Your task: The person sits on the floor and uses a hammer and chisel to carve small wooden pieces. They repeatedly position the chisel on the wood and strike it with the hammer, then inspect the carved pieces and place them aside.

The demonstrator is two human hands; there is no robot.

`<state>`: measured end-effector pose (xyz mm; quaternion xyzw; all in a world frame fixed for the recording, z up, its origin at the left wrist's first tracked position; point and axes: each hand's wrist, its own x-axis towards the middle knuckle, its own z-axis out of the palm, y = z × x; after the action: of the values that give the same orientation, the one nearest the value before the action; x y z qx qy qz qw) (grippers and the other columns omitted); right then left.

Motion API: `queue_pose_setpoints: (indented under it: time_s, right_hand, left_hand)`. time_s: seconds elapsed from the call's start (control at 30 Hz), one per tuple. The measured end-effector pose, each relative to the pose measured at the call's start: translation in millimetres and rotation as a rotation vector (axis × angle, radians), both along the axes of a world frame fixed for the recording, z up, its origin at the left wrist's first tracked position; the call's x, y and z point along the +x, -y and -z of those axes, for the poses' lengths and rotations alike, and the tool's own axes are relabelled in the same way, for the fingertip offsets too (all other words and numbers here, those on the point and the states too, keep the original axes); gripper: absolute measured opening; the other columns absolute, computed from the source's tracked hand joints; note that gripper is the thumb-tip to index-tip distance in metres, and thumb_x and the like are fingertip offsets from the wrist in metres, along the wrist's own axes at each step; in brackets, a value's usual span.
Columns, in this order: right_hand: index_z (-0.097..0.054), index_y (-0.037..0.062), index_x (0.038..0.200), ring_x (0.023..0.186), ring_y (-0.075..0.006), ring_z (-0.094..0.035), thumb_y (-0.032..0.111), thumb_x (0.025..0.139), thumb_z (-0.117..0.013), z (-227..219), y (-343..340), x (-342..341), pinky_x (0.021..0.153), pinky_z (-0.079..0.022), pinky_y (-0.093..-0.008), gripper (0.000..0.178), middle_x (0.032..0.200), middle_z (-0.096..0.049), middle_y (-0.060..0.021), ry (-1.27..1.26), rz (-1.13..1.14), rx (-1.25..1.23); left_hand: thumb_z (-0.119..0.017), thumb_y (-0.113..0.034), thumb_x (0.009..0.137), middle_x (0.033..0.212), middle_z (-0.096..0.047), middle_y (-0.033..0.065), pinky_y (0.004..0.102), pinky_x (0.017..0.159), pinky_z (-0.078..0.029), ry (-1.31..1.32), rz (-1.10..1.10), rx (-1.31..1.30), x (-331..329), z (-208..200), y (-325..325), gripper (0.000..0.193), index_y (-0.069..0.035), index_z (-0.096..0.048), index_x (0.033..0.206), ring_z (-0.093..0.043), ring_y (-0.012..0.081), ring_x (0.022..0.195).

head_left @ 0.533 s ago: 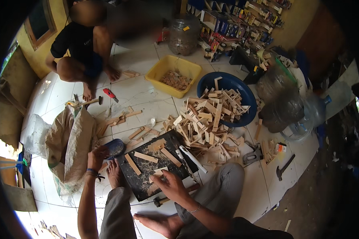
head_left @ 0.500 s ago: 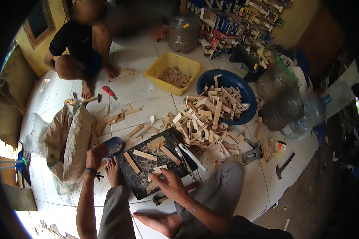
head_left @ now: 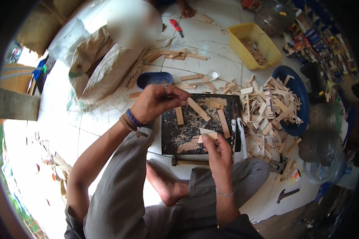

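"Wood first: which way did the pale piece (head_left: 212,137) point?"

"Nearly crosswise. Its long axis ran left to right, the right end tipped slightly upward, and a second pale offcut (head_left: 206,130) showed just beyond it."

"Where was it against the hands?"

"In the right hand (head_left: 220,154), pinched between thumb and fingers, with its left end jutting past the thumb. That put it over the near right part of the black board (head_left: 169,137). The left hand (head_left: 152,104) was farther up and to the left, well apart from it, fingertips drawn narrow near the end of a loose strip (head_left: 199,110). From that angle I couldn't tell whether they held anything."

"And below?"

"A hammer (head_left: 191,162) lay along the board's near edge."
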<state>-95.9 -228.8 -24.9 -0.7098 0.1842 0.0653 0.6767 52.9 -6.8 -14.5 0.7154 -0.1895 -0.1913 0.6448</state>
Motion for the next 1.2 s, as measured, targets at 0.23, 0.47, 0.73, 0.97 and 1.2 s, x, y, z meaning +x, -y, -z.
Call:
queue_pose_setpoints:
  time_s: [0.23,0.47,0.73,0.97,1.2]
  right_hand:
    - [-0.068,0.0001,0.116,0.092,-0.0058,-0.062,0.022,0.106,-0.064,-1,1,0,0.081,-0.049,-0.0228,0.025,0.101,-0.071,-0.0020,0.023,0.003,0.080]
    - [-0.070,0.0025,0.112,0.081,-0.0052,-0.054,0.027,0.105,-0.064,-6,-5,-3,0.072,-0.043,-0.0220,0.026,0.093,-0.068,0.0010,-0.016,0.057,0.005]
    - [-0.070,0.0013,0.115,0.080,-0.0051,-0.054,0.026,0.106,-0.062,-9,-9,-3,0.073,-0.044,-0.0228,0.027,0.091,-0.068,0.0009,-0.024,0.081,0.017]
    - [-0.071,0.0018,0.110,0.081,-0.0053,-0.052,0.026,0.105,-0.063,-9,-7,-3,0.074,-0.042,-0.0221,0.025,0.090,-0.066,0.0018,-0.049,0.107,0.024]
    - [-0.071,0.0024,0.109,0.081,-0.0049,-0.051,0.025,0.105,-0.065,-7,-5,-4,0.074,-0.041,-0.0212,0.023,0.089,-0.065,0.0029,-0.021,0.108,0.083]
  left_hand:
    - [-0.076,-0.013,0.094,0.107,-0.077,0.0061,0.0306,0.089,-0.056,0.280,0.197,0.049,-16,-2,8,0.022,-0.006,-0.077,0.114,-0.073,0.0167,0.098]
    - [-0.077,-0.019,0.093,0.097,-0.077,0.0090,0.0361,0.081,-0.057,0.265,0.256,0.028,-44,2,18,0.025,-0.005,-0.074,0.114,-0.075,0.0220,0.093]
    - [-0.076,-0.017,0.094,0.093,-0.077,0.0111,0.0320,0.077,-0.061,0.221,0.316,0.097,-57,6,14,0.035,-0.005,-0.069,0.126,-0.076,0.0205,0.086]
    - [-0.076,-0.017,0.094,0.092,-0.077,0.0105,0.0311,0.074,-0.061,0.135,0.261,0.063,-63,14,22,0.029,-0.004,-0.072,0.120,-0.076,0.0199,0.084]
    - [-0.076,-0.016,0.094,0.087,-0.077,0.0102,0.0311,0.073,-0.061,0.155,0.252,0.072,-63,12,23,0.028,-0.003,-0.074,0.118,-0.077,0.0203,0.078]
